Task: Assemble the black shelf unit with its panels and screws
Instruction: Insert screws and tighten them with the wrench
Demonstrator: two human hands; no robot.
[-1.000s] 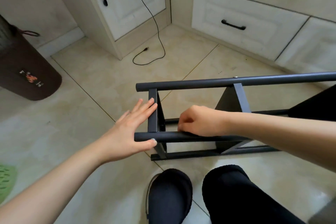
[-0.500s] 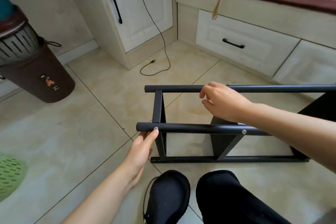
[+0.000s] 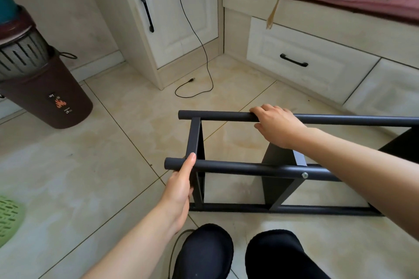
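The black shelf unit [image 3: 238, 166] lies on its side on the tiled floor, its round poles running left to right. A black panel [image 3: 277, 179] stands between the poles, and a silver screw [image 3: 305, 175] shows on the near upper pole. My left hand [image 3: 180, 184] grips the left end of that near pole, thumb on top and fingers hidden beneath. My right hand [image 3: 275, 125] grips the far upper pole with its fingers curled over it.
A brown bin [image 3: 48, 95] with a grey basket stands at the left. A black cable [image 3: 199, 56] trails on the floor by the white cabinet [image 3: 181, 13]. A drawer front [image 3: 301, 61] sits behind the frame. My black slippers [image 3: 204, 253] are close to the frame's near side.
My right hand left the near pole and took hold of the far upper pole. My left hand went from lying flat on the pole's end to gripping it from below.
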